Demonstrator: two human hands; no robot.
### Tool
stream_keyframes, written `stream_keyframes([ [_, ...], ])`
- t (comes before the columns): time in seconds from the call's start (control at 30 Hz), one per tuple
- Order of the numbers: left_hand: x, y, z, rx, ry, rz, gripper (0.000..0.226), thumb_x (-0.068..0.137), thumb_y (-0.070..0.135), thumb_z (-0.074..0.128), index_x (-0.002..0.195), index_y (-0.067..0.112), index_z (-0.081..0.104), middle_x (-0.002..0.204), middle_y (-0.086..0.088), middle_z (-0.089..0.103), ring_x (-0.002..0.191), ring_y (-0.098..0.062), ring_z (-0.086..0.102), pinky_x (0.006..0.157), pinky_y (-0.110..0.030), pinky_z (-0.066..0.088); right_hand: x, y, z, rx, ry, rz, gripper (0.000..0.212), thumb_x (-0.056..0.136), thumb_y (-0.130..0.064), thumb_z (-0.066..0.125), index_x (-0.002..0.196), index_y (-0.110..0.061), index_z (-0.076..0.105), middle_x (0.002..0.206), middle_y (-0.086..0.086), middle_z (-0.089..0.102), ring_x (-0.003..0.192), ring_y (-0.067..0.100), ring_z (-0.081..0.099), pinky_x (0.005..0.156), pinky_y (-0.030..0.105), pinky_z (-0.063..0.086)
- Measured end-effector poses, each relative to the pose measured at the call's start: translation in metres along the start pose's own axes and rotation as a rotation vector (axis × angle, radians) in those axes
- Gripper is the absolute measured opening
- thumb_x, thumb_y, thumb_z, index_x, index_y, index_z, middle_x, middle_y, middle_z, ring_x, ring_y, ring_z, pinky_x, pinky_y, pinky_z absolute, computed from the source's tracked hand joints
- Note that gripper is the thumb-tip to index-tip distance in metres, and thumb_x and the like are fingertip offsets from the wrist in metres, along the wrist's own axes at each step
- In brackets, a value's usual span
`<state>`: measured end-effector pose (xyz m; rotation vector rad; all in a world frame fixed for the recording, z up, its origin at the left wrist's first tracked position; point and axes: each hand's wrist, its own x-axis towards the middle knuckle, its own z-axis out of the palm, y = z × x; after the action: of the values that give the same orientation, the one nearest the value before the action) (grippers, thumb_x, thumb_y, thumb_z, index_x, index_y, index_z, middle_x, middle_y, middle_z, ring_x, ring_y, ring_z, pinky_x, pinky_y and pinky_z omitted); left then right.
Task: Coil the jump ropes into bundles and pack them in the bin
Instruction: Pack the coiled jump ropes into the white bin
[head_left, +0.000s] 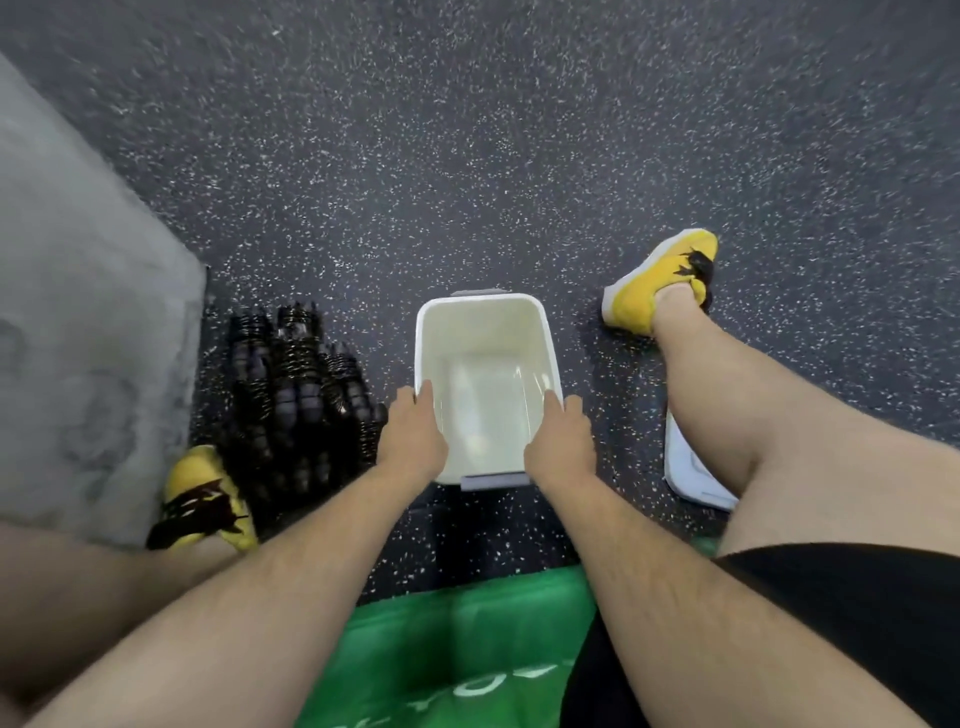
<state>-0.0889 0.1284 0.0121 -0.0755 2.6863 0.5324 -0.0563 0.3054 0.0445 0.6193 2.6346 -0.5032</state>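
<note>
From the head camera, the white bin (483, 332) stands on the speckled floor (467, 156) between the person's legs. The left hand (413, 436) and right hand (561, 441), set apart, each grip a side rim. The black jump ropes (291, 395) lie piled just left of it. White lettering on the green shirt (441, 649) is too blurred to read.

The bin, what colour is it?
The bin is white with grey handles, seen in the head view.
</note>
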Motion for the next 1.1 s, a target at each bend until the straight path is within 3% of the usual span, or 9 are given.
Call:
stream_keyframes([
  [0.17,-0.006,-0.012,0.002,-0.031,0.006,0.095,0.066,0.100,0.013,0.046,0.160,0.014,0.017,0.141,-0.010,0.037,0.123,-0.029,0.045,0.101,-0.044,0.047,-0.003,-0.008,0.002,-0.192,0.029,-0.019,0.073,0.092,-0.015,0.049,0.157,-0.023,0.015,0.157,0.009,0.016,0.130,0.032,0.033,0.103,0.037,0.041],
  [0.23,-0.011,-0.016,0.000,-0.092,0.081,0.103,0.058,0.104,0.025,0.042,0.158,0.014,0.024,0.137,-0.009,0.042,0.121,-0.028,0.048,0.100,-0.047,0.047,-0.004,-0.021,0.005,-0.245,0.159,-0.201,0.066,0.096,-0.022,0.046,0.157,-0.022,0.020,0.160,0.008,0.019,0.133,0.032,0.034,0.107,0.040,0.037],
  [0.37,-0.021,-0.031,-0.001,-0.135,0.206,0.022,0.052,0.106,0.033,0.040,0.153,0.010,0.038,0.143,-0.010,0.044,0.129,-0.030,0.044,0.105,-0.046,0.041,-0.007,-0.064,0.023,-0.201,0.340,-0.674,0.053,0.090,-0.017,0.060,0.142,-0.013,0.052,0.145,0.011,0.051,0.127,0.037,0.048,0.100,0.047,0.046],
  [0.57,-0.031,-0.074,0.001,-0.049,0.156,-0.097,0.050,0.103,0.032,0.046,0.149,0.014,0.041,0.139,-0.010,0.044,0.124,-0.030,0.047,0.101,-0.043,0.043,0.000,-0.132,0.063,-0.496,0.201,-0.984,0.049,0.086,-0.027,0.060,0.132,-0.010,0.058,0.123,0.006,0.063,0.123,0.032,0.050,0.119,0.045,0.025],
  [0.63,-0.030,-0.084,0.003,-0.058,0.113,-0.140,0.047,0.102,0.031,0.046,0.146,0.013,0.044,0.135,-0.011,0.044,0.122,-0.031,0.047,0.099,-0.044,0.044,0.008,-0.154,0.076,-0.633,0.060,-0.962,0.047,0.092,-0.028,0.053,0.134,-0.008,0.054,0.126,0.008,0.061,0.124,0.030,0.049,0.120,0.044,0.023],
  [0.7,-0.026,-0.093,0.006,-0.074,0.041,-0.189,0.046,0.102,0.030,0.046,0.144,0.012,0.043,0.134,-0.012,0.044,0.122,-0.032,0.046,0.099,-0.044,0.043,0.017,-0.174,0.092,-0.641,-0.079,-0.879,0.045,0.097,-0.031,0.048,0.135,-0.007,0.047,0.130,0.011,0.057,0.121,0.030,0.050,0.108,0.041,0.035],
  [0.77,-0.020,-0.101,0.009,-0.096,-0.016,-0.234,0.048,0.100,0.030,0.050,0.143,0.011,0.039,0.135,-0.012,0.043,0.124,-0.031,0.046,0.100,-0.043,0.043,0.022,-0.188,0.110,-0.495,-0.193,-0.713,0.053,0.098,-0.033,0.052,0.141,-0.005,0.038,0.134,0.017,0.050,0.121,0.034,0.050,0.095,0.042,0.045],
  [0.87,-0.012,-0.110,0.012,-0.154,-0.058,-0.296,0.047,0.098,0.029,0.054,0.139,0.010,0.040,0.137,-0.010,0.044,0.127,-0.029,0.045,0.102,-0.043,0.043,0.028,-0.199,0.135,-0.307,-0.341,-0.440,0.071,0.096,-0.036,0.060,0.149,-0.007,0.025,0.140,0.021,0.038,0.124,0.040,0.048,0.096,0.047,0.046],
  [1.1,-0.006,-0.112,0.010,-0.257,-0.067,-0.318,0.053,0.096,0.024,0.055,0.143,0.011,0.035,0.140,-0.010,0.046,0.131,-0.029,0.045,0.107,-0.043,0.041,0.041,-0.201,0.147,-0.083,-0.402,-0.250,0.053,0.088,-0.035,0.066,0.125,-0.013,0.036,0.130,0.017,0.029,0.104,0.038,0.053,0.088,0.045,0.051],
])
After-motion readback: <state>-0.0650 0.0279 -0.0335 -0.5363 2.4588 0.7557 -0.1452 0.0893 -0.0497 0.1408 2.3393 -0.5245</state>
